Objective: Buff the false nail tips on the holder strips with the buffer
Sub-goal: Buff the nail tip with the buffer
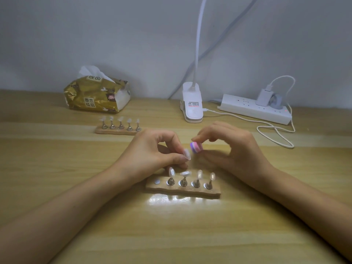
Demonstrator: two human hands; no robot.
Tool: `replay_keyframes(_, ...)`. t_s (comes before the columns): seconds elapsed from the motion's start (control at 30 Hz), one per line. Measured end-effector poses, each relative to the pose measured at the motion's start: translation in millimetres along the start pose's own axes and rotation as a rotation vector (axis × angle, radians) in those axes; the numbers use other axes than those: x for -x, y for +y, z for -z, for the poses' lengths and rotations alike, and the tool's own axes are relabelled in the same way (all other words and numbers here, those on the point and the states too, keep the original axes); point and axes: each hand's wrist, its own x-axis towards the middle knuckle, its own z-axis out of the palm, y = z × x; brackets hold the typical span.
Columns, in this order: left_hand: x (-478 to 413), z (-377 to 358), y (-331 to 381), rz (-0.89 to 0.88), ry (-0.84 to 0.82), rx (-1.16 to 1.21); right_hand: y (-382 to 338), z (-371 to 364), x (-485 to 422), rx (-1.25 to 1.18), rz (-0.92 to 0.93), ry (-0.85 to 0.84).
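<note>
My left hand (152,151) pinches one false nail tip (187,154) on its stand, lifted off the near holder strip (182,189). My right hand (226,147) grips a small pink and purple buffer block (197,147) between thumb and fingers, its end right beside the lifted tip. The near strip carries several pearly tips on metal stands, and its leftmost magnet spot (156,181) is bare. A second holder strip (119,130) with several tips stands farther back on the left.
A gold tissue pack (97,94) lies at the back left. A white clip lamp base (192,103) stands at the back middle. At the back right, a power strip (255,108) with a plugged charger trails a white cable (276,134) across the wooden table (57,168).
</note>
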Motion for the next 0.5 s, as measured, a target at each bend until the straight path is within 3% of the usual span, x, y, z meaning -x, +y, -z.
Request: replay_keyframes(0.5,-1.5,0.8,-2.3,-0.022,-0.001,-0.011,0.2,-2.5,-0.1,0.007,0.077,0.012)
